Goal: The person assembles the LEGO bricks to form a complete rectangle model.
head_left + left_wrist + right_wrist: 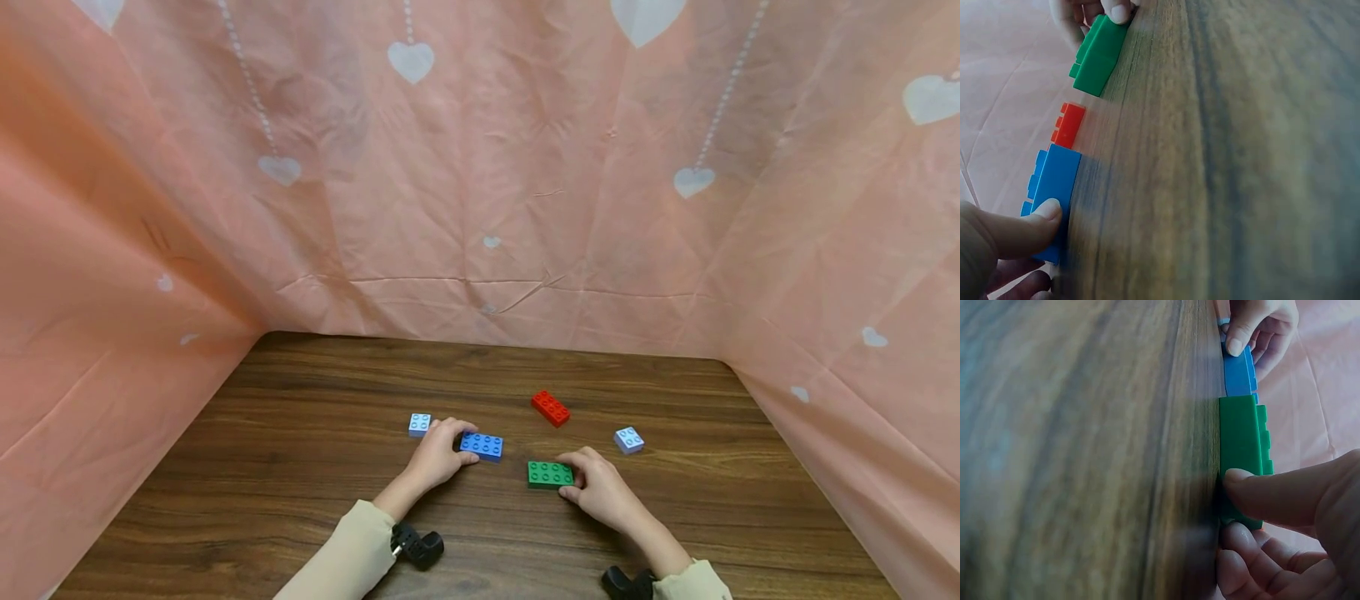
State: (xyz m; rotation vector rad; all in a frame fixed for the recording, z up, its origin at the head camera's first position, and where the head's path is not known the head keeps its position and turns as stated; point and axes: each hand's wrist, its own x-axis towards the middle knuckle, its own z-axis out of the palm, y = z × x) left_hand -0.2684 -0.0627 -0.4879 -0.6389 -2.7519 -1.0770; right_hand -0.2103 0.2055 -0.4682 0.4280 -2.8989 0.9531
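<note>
My left hand (pixel 438 457) pinches the left end of a blue toy brick (pixel 482 446), thumb on its near side and fingers at its far side. To the right, my right hand (pixel 597 490) holds the right end of a green toy brick (pixel 549 474) in the same way. Both bricks lie studs up on the wooden table, with a gap between them. In the left wrist view the thumb (pixel 1047 215) presses the blue side wall. The right wrist view has the other thumb (pixel 1241 481) against the green side wall, with fingers curled at its end.
A red brick (pixel 551 408) lies angled behind the green one. One small light-blue brick (pixel 420 425) sits beside the left hand, another (pixel 628 440) right of the right hand. Pink curtains (pixel 480 208) enclose the wooden table (pixel 337 392) at the back and sides.
</note>
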